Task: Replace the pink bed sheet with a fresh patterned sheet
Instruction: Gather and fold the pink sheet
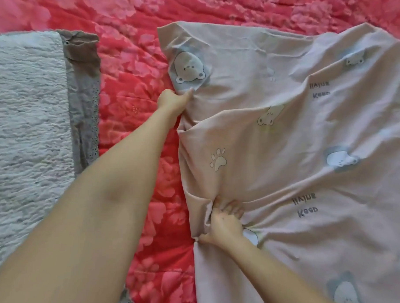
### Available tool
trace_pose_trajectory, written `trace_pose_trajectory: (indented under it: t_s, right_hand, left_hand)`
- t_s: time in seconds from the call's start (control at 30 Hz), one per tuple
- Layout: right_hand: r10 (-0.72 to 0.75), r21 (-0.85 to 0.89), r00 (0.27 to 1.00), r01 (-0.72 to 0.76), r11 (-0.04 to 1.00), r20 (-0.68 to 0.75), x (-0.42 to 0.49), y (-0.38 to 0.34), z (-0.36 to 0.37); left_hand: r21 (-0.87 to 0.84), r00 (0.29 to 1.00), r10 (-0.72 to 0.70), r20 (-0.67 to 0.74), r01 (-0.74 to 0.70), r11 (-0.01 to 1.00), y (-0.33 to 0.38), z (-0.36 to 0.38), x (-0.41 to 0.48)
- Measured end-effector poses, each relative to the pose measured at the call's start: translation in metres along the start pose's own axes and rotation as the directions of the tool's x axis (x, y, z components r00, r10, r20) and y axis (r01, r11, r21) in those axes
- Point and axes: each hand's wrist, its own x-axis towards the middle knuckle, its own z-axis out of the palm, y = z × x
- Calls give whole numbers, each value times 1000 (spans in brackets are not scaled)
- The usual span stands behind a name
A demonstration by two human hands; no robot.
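The patterned sheet (285, 134), pale pink-beige with bear faces, paw prints and words, lies crumpled over the right half of the bed. Under it spreads the pink-red floral quilted cover (133, 69). My left hand (172, 101) reaches far out and grips the patterned sheet's left edge just below a bear print. My right hand (225, 221) is nearer to me and bunches a fold of the same left edge between its curled fingers. The sheet's far corner lies flat near the top.
A grey fluffy blanket (26, 127) lies at the left, with a grey-brown eyelet-trimmed cloth (84, 92) along its right side. The red floral cover shows bare between that cloth and the patterned sheet.
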Motion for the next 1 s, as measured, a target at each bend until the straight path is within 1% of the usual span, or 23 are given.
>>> trace_pose_trajectory:
  t_s: [0.07,0.13,0.23,0.27,0.33,0.4,0.47,0.53,0.57,0.6,0.63,0.67,0.7,0.73,0.77,0.8,0.83,0.9,0.93,0.97,1.0]
  right_hand:
    - [13,-16,1000,-13,1000,2,3,3,9]
    - [43,-30,999,-43,999,-19,2,1,13]
    - [60,1,996,-60,998,61,6,2,22]
    - [53,7,997,-54,999,64,7,3,25]
    - [24,41,998,-26,999,56,11,6,28]
    - [22,75,997,-27,997,72,12,12,33]
    - [-14,82,988,2,997,152,4,18,21]
    - [-88,68,953,71,995,289,-11,25,-13]
    - [-119,165,951,73,984,286,-14,30,-31]
    - [-94,343,967,7,939,238,-21,34,-54]
    - [-77,533,982,-28,846,174,-30,35,-89]
    - [9,650,999,-41,759,52,-33,38,-120]
    - [134,743,988,-34,669,-76,-33,39,-147]
    - [251,797,939,39,602,-236,-35,40,-189]
    - [320,796,870,126,592,-375,-34,42,-228]
    - [346,766,789,229,601,-507,-35,43,-267]
    - [328,713,710,343,612,-623,-39,47,-316]
    - [188,626,666,513,587,-722,-39,50,-390]
    - [77,589,678,569,574,-731,-36,52,-421]
    - [-31,577,707,601,554,-707,-35,55,-449]
    - [-136,553,729,615,562,-671,-37,59,-473]
  left_hand:
    - [-66,1000,-18,-14,17,998,9,11,17]
    - [-83,998,-1,-60,-4,997,17,15,29]
    - [-52,984,59,-169,-69,996,28,17,42]
    - [-30,979,92,-181,-99,995,33,17,44]
    - [34,953,203,-223,-201,979,46,12,39]
    - [117,920,278,-275,-255,960,61,1,28]
    - [192,895,328,-301,-280,941,75,-18,11]
    - [238,868,409,-281,-350,906,87,-39,-9]
    - [235,844,477,-247,-425,874,96,-47,-20]
    - [192,818,535,-210,-502,843,105,-53,-30]
    - [145,785,591,-186,-572,807,123,-61,-48]
    - [98,758,632,-161,-625,774,139,-65,-60]
    - [51,745,651,-147,-651,757,146,-64,-68]
    - [24,712,688,-141,-692,721,168,-66,-83]
    - [0,697,706,-125,-712,702,180,-65,-96]
    - [-9,667,736,-114,-742,670,190,-62,-109]
    - [3,618,779,-105,-783,622,211,-62,-130]
    - [30,529,847,-51,-847,531,224,-53,-159]
    - [33,479,878,-4,-877,478,227,-49,-176]
    - [36,429,903,36,-903,428,229,-45,-187]
    - [50,373,925,73,-928,370,230,-42,-199]
